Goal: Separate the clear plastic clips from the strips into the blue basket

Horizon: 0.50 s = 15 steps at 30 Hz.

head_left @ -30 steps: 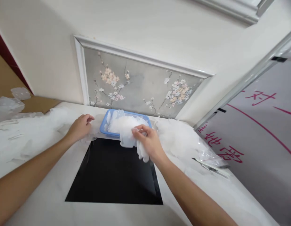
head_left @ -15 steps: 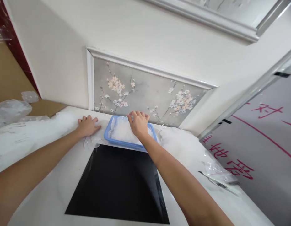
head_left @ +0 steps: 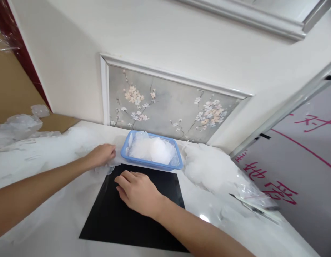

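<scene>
My left hand (head_left: 102, 156) is closed in a loose fist just left of the blue basket (head_left: 178, 162), by a few translucent white plastic pieces (head_left: 110, 167). Whether it grips one of them cannot be made out. Over the far part of a black sheet (head_left: 114, 221), my right hand (head_left: 135, 192) has its fingers curled together. Its fingertips point left, and what they hold, if anything, is hidden. Inside the basket lies a heap of white translucent pieces (head_left: 151, 150).
A white pile (head_left: 60, 146) of thin pieces spreads along the left. Another white heap (head_left: 208, 164) lies right of the basket, near clear plastic wrap and a dark, thin tool (head_left: 252, 207). Behind stands a wall with a framed flower panel (head_left: 165, 103); a whiteboard (head_left: 301, 171) leans right.
My right hand has come from the basket toward me and left, over the black sheet. My left hand's spread fingers have closed. The view has shifted slightly.
</scene>
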Tool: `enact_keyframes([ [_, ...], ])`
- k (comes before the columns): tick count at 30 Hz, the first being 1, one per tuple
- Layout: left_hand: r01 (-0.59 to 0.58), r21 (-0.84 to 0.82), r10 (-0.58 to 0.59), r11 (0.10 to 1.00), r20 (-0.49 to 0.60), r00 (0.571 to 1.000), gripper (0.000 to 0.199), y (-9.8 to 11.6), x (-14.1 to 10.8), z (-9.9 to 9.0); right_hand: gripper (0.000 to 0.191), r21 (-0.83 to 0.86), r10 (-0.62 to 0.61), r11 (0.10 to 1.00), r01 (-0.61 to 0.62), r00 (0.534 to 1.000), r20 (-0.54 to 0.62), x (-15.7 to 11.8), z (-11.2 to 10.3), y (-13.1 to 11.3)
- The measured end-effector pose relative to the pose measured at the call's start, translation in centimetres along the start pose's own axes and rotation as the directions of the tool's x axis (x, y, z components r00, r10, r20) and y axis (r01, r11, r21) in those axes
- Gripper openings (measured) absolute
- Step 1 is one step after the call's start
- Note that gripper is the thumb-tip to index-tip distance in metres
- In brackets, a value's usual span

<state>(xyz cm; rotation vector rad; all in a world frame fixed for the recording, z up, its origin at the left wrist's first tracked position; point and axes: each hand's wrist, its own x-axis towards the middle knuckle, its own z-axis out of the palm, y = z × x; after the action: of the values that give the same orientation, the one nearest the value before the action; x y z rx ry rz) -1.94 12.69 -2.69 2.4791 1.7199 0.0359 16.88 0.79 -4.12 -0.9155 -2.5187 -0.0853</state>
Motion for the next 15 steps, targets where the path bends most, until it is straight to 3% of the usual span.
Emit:
enact_keyframes([
  [3,-0.075,-0.086,0.079,0.993,0.035,0.996,0.015,2.5,-4.3,0.8,0.029,0.266,0.231,0.935,-0.236,0.972,0.051,-2.0,0.9,-0.5],
  [6,-0.164,-0.197,0.168,0.967,0.005,0.986,0.017,5.8,-8.7,1.5,0.052,0.590,0.428,0.700,-0.403,0.897,0.106,-3.8,0.8,-1.1],
  [7,-0.191,-0.327,0.193,0.925,-0.024,0.981,0.018,6.9,-9.7,1.6,0.054,0.682,0.467,0.601,-0.417,0.876,0.123,-4.3,0.6,-1.3],
  [9,-0.175,-0.556,0.192,0.812,-0.028,0.981,0.018,8.7,-10.9,1.4,0.046,0.813,0.519,0.417,-0.406,0.841,0.154,-5.3,0.3,-1.7],
  [11,-0.086,-0.762,0.213,0.641,0.068,0.975,0.016,9.9,-11.0,1.3,0.029,0.882,0.573,0.257,-0.394,0.798,0.190,-6.3,0.1,-1.7],
  [13,0.028,-0.882,0.239,0.470,0.157,0.958,0.015,10.4,-10.3,1.5,0.020,0.913,0.635,0.128,-0.387,0.739,0.224,-7.3,-0.1,-1.2],
  [15,0.078,-0.928,0.194,0.365,0.158,0.968,0.020,10.3,-9.5,2.2,0.019,0.929,0.696,0.040,-0.368,0.677,0.239,-8.2,-0.1,-0.4],
])
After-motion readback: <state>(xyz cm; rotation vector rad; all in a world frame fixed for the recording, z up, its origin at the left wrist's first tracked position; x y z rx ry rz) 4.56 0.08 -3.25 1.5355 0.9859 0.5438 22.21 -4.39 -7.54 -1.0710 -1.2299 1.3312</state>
